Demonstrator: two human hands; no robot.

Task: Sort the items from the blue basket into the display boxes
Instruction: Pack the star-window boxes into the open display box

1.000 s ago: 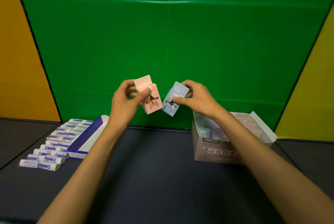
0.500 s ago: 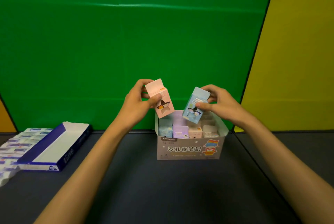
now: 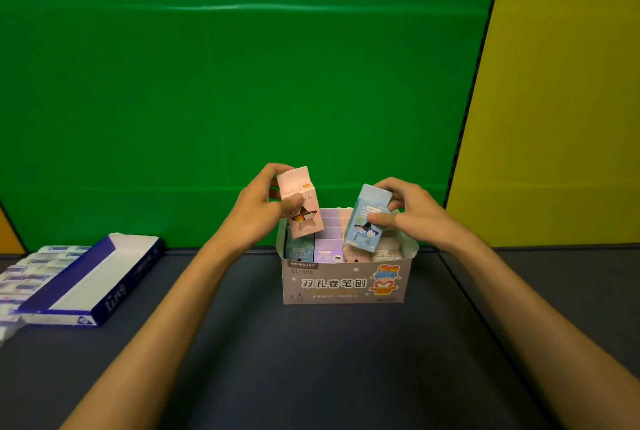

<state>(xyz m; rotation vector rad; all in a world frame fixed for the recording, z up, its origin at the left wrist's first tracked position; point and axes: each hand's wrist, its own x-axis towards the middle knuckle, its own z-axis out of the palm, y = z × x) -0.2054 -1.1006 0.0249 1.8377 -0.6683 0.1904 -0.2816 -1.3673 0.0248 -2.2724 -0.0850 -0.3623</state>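
- Where the dark tabletop runs nearest the camera: two bare forearms reaching forward across it.
- Further in, at centre: a grey display box with printed characters on its front, standing on the tabletop, partly filled with rows of small pastel cartons.
- Just above the box's left side: left hand, fingers and thumb curled round a pink carton with a star-shaped window, held tilted and clear of the rows.
- Above the box's right half: right hand, pinching a light blue carton between thumb and fingers, tilted, its lower end down among the cartons.
- Off to the left: a blue-and-white tray box lying flat, with white wrapped items in rows beside it.
- Behind everything: a green backdrop, a yellow panel at right.
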